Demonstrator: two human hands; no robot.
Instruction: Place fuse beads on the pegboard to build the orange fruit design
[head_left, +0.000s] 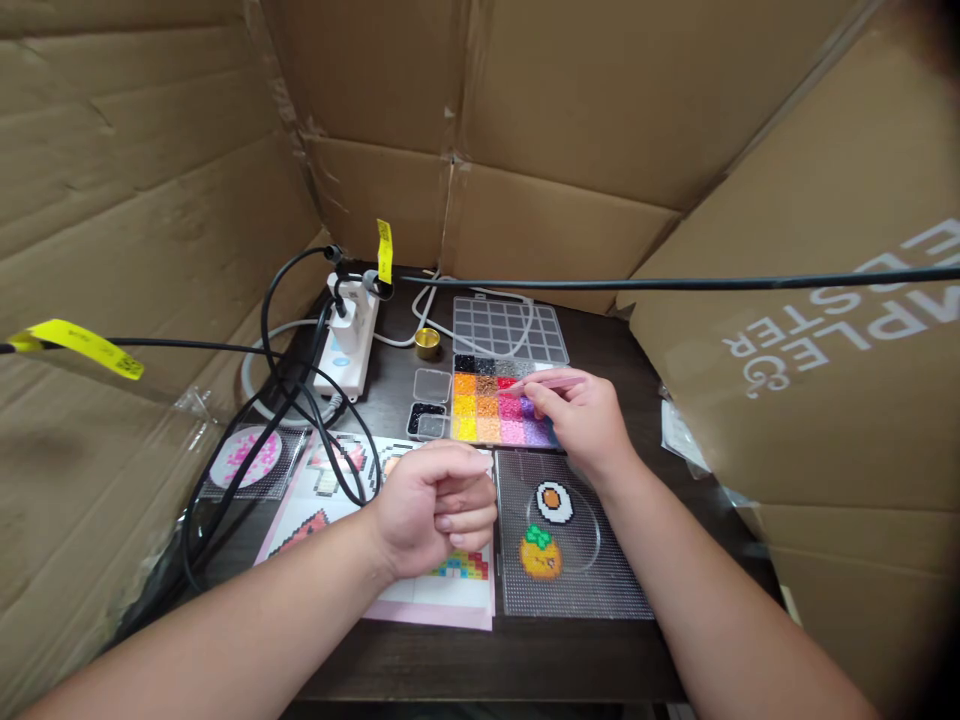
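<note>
My right hand (581,415) pinches slim pink tweezers (556,381), their tips pointing left over the bead box (466,430). That box has compartments of small beads in black, grey, orange, brown, red, yellow, pink and purple. Its clear gridded lid (510,330) lies folded back behind it. My left hand (439,505) is curled closed above the printed pattern sheets (405,608), with nothing visible in it. Below my right hand lies a clear pegboard (517,600) bearing a bead fried egg (554,502) and an orange bead pineapple-like figure (541,553).
Left of the bead box are a small case of black beads (427,420) and a gold tin (427,344). Pink beads fill a round dish (246,457). Black cables loop by the power strip (349,350); one cable (570,284) crosses in front. Cardboard walls (540,120) enclose the table.
</note>
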